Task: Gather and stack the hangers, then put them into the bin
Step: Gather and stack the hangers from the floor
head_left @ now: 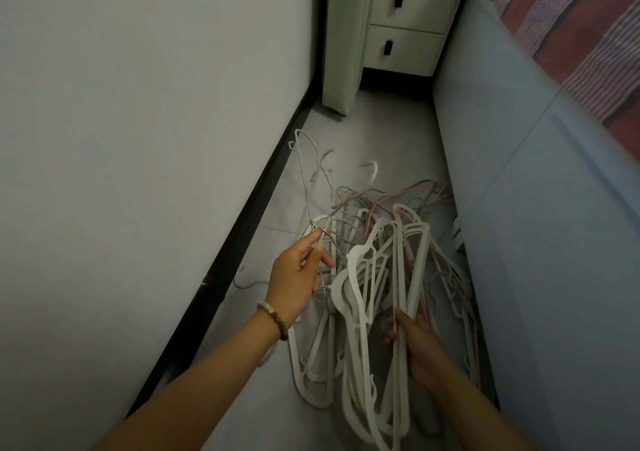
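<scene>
Gathering stage; item: mixed hangers, lot lying on the pale floor (381, 131) in the narrow aisle between the wall (138, 104) and the bed side (519, 208).

Location: the white plastic hangers (377, 277) form a loose fanned bundle at centre, partly lifted; thin wire hangers (304, 173) in grey, pink and green lie tangled beyond and beneath them. One stray metal hook (242, 279) lies apart by the black skirting (242, 228). No bin is in view.

Hands: the right hand (419, 343) has its fingers closed around the lower bars of several white hangers. The left hand (294, 277), a bead bracelet (273, 317) at the wrist, pinches a wire hanger near its neck between thumb and fingertips.

Handling, as judged: plastic pieces light, rigid, smooth and likely to slide over one another unless squared up; best held at the neck below the hook or across the aligned shoulders. Wire pieces lighter still, springy, bendable, and prone to snagging by their hooks; draw them out one at a time.

Markings: none legible on hangers, drawers (405, 17) or striped bedding (571, 34); the dim, soft picture may be hiding moulded lettering.
</scene>
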